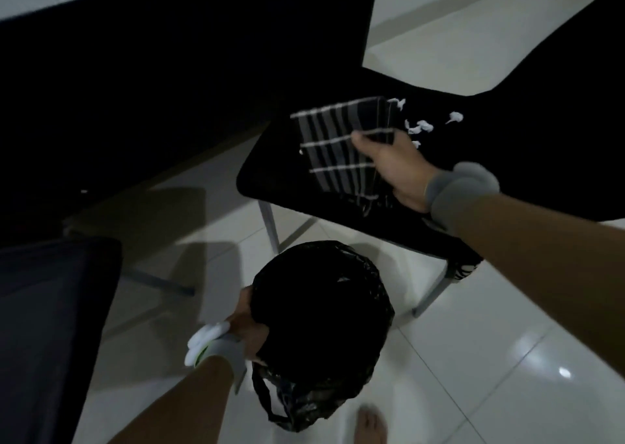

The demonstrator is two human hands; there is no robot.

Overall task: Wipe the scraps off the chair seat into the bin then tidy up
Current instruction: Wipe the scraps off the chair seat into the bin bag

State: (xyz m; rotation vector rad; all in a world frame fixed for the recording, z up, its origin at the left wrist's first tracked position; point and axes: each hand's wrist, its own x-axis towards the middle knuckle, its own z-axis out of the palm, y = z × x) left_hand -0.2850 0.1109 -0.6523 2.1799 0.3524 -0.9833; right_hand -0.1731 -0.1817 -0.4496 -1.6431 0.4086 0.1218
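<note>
A black chair seat (270, 179) fills the centre right. Small white paper scraps (421, 126) lie scattered on it towards the back. My right hand (395, 166) grips a folded dark cloth with white stripes (338, 146) that rests on the seat, just left of the scraps. Below the seat's front edge stands a round bin lined with a black plastic bag (321, 328). My left hand (248, 328) holds the bin by its left rim. Both wrists wear bands.
A large black table (169, 71) spans the upper left. Another dark chair seat (50, 308) is at the lower left. The chair's metal legs (270, 223) stand on glossy white floor tiles (507, 342). My bare foot (370, 425) is beside the bin.
</note>
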